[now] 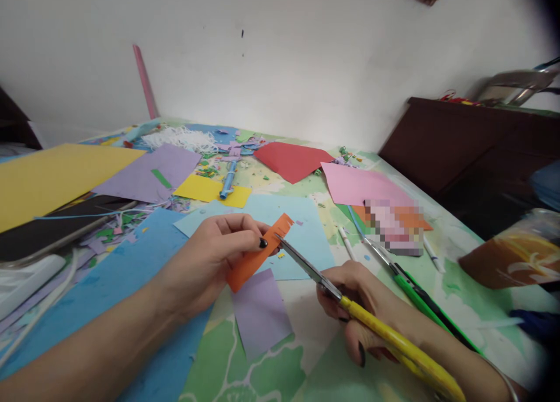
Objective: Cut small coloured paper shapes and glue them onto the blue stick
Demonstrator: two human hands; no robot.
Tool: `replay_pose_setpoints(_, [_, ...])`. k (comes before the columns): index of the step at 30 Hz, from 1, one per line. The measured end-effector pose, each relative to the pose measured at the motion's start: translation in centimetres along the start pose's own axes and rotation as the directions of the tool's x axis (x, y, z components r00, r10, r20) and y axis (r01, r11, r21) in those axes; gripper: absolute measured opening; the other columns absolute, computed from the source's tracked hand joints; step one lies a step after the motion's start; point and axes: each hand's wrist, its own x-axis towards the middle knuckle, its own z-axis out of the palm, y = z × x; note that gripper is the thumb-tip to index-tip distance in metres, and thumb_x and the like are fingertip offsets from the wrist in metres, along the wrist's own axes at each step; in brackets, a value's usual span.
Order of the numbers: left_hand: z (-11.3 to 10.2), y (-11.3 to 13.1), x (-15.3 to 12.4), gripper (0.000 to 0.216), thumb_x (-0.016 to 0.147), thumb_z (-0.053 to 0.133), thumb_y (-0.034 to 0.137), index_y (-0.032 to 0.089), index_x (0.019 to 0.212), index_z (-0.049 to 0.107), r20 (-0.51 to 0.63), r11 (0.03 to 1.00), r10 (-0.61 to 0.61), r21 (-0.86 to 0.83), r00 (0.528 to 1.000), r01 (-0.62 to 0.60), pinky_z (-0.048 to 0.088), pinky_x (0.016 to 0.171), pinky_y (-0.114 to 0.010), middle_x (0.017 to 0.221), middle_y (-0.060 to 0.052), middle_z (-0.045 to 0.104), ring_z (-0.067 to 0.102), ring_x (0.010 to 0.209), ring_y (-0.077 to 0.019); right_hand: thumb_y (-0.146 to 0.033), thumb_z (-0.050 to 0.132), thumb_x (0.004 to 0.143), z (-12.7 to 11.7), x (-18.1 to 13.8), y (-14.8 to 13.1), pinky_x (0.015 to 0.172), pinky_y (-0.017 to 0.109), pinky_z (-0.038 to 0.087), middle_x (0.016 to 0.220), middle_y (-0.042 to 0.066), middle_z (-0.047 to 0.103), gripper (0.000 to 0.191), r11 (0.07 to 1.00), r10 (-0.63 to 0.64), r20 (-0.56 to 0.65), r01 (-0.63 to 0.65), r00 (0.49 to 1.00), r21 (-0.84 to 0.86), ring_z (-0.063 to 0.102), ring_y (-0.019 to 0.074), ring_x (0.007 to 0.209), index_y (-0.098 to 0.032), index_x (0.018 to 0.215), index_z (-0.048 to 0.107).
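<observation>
My left hand (230,244) pinches a strip of orange paper (249,266) between thumb and fingers. Several short slits run along the strip's right edge near its upper end. My right hand (359,303) is closed around a pair of scissors (385,332) with yellow handles. The scissor tips meet the slit edge of the strip, close to my left thumb. Below the strip lies a small purple paper piece (262,314), and behind it a light blue sheet (306,233) with a few tiny scraps on it.
On the right lie a green box cutter (420,300), a pink sheet (367,183) and a cup of brown drink (516,253). A red sheet (293,160) and white string (181,140) are at the back. A phone (65,224) and a blue sheet (144,273) are left.
</observation>
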Motion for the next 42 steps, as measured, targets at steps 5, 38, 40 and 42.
replay_pose_setpoints(5, [0.07, 0.0, -0.09, 0.017, 0.068, 0.061, 0.008, 0.015, 0.053, 0.059, 0.008, 1.0, 0.008, 0.003, 1.0, -0.008, 0.039, 0.056, -0.016, 0.065, 0.003, 0.063, 0.056, 0.063, -0.0073, -0.014, 0.073, 0.054, -0.11, -0.01, 0.22, 0.029, 0.012, 0.029, 0.041, -0.012, 0.039, 0.033, 0.998, 0.007, 0.029, -0.008, 1.0, 0.064, 0.04, 0.0026, 0.031, -0.018, 0.058, 0.04])
replay_pose_setpoints(38, [-0.08, 0.02, -0.14, 0.021, 0.069, 0.062, 0.009, 0.016, 0.05, 0.055, 0.012, 0.999, 0.01, 0.037, 1.0, -0.011, 0.037, 0.058, -0.018, 0.065, 0.002, 0.061, 0.055, 0.067, -0.0094, -0.033, 0.075, 0.055, 0.15, 0.01, -0.1, 0.036, 0.013, 0.025, 0.047, -0.01, 0.029, 0.041, 0.992, -0.028, -0.039, 0.023, 0.999, -0.127, 0.029, 0.0032, 0.044, -0.019, 0.055, 0.037])
replay_pose_setpoints(40, [-0.07, 0.01, -0.13, 0.02, 0.069, 0.062, 0.011, 0.016, 0.051, 0.056, 0.001, 0.999, 0.011, 0.047, 1.0, -0.011, 0.037, 0.058, -0.02, 0.068, 0.001, 0.063, 0.056, 0.069, -0.0108, -0.036, 0.076, 0.055, 0.13, 0.01, -0.11, 0.035, 0.013, 0.024, 0.047, -0.01, 0.029, 0.042, 0.992, -0.016, -0.039, 0.011, 0.999, -0.124, 0.028, 0.003, 0.044, -0.018, 0.055, 0.037])
replay_pose_setpoints(42, [-0.05, 0.02, -0.11, 0.019, 0.068, 0.063, 0.012, 0.016, 0.051, 0.056, -0.008, 0.998, 0.007, 0.06, 1.0, -0.007, 0.037, 0.059, -0.021, 0.072, 0.0, 0.064, 0.056, 0.07, -0.0123, -0.039, 0.076, 0.054, 0.12, 0.03, -0.03, 0.035, 0.013, 0.024, 0.046, -0.01, 0.03, 0.043, 0.995, -0.009, -0.046, 0.005, 0.999, -0.1, 0.029, 0.0032, 0.043, -0.018, 0.056, 0.038])
